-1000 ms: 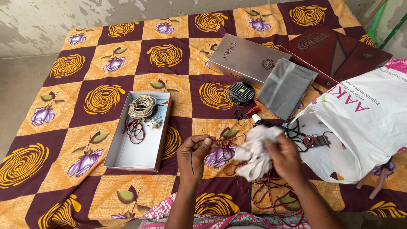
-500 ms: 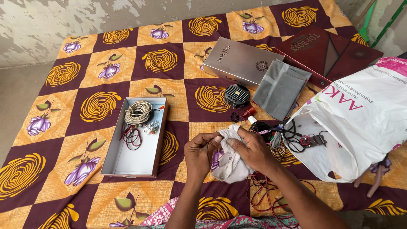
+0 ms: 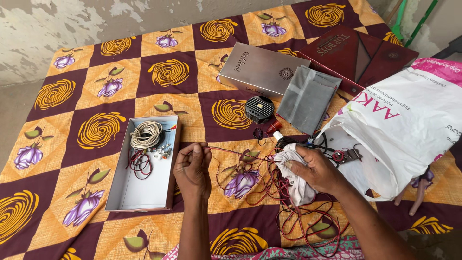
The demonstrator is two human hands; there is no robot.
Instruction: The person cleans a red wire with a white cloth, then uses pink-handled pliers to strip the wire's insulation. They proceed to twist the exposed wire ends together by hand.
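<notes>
A patterned bedspread [image 3: 96, 130] carries an open white box [image 3: 144, 188] holding coiled cable, left of the hands. A thin red wire [image 3: 240, 154] stretches left to right between them: the left hand [image 3: 192, 168] pinches one end, while the right hand [image 3: 313, 168] clutches crumpled white cloth [image 3: 298, 185], probably gripping wire too.

Single head view, looking steeply down, near bedspread [image 3: 96, 130].
</notes>
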